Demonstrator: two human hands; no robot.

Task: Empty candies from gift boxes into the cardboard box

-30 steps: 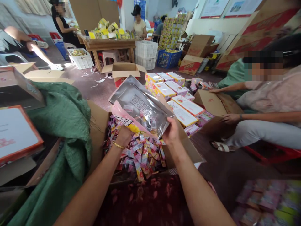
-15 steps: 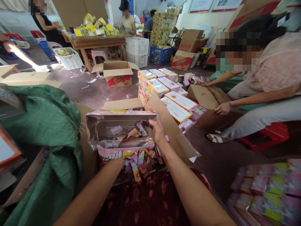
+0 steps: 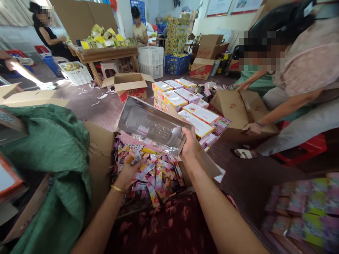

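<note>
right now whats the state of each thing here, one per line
silver tray: held tilted, its silver face toward the camera
right hand: gripping the tray's right end
left hand: grabbing sachets
sachets: loose heap in the carton
carton: open, flaps spread
small box: open
green sack: crumpled beside the carton

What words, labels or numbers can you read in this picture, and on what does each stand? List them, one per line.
None can be read for certain.
Silver tray: embossed characters, too blurred.
Red print on cardboard box: too small.
Sachets: print blurred.
Wall posters: too small.
</note>
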